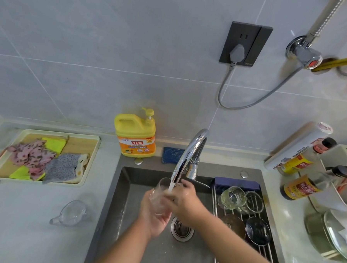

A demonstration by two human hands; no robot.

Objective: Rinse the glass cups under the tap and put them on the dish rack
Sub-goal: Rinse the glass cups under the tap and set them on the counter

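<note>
A clear glass cup [161, 195] is held over the sink under the chrome tap [189, 152], and water runs from the spout onto it. My left hand [154, 216] grips the cup from below and the left. My right hand [185, 200] closes over its rim side. On the wire dish rack [216, 210] across the sink's right side lie two glass cups [233, 197] [254, 202] on their sides. Another clear glass cup with a spout [72, 213] lies on the counter left of the sink.
Two dark bowls [258, 230] sit on the rack. A yellow detergent bottle [135, 134] and a blue sponge [172, 155] stand behind the sink [125, 189]. A tray of cloths [44, 156] lies at left. Sauce bottles [298, 188] and plates [336, 236] crowd the right counter.
</note>
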